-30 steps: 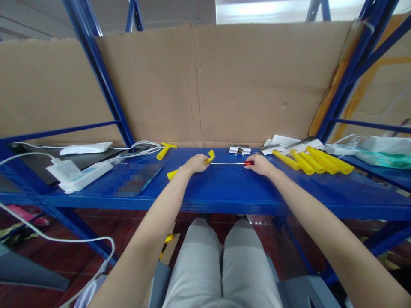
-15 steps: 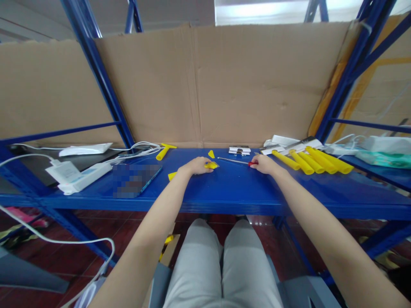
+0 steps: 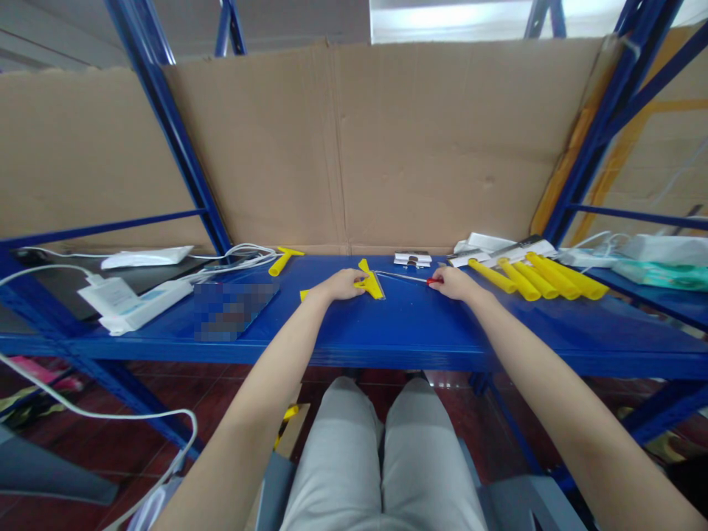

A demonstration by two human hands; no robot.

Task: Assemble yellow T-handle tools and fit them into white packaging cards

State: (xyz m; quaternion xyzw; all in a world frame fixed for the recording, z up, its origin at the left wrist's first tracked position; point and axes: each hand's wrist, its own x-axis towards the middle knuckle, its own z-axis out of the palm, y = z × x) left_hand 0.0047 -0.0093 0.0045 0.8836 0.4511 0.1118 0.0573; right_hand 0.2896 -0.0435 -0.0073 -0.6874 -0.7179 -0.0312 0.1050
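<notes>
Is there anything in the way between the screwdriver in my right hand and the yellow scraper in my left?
Nothing visible. The screwdriver in your right hand points at the yellow scraper in your left hand, its tip close to the head. The white bundle lies beyond the shaft.

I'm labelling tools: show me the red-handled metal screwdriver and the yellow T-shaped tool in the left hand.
Red-handled screwdriver [image 3: 403, 277]: head view, shaft middle.
Held yellow T-shaped tool [image 3: 372, 281]: head view, crosspiece.

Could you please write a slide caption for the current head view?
Left hand gripping a yellow T-shaped tool, right hand holding a red-handled screwdriver, over a blue shelf.
</notes>
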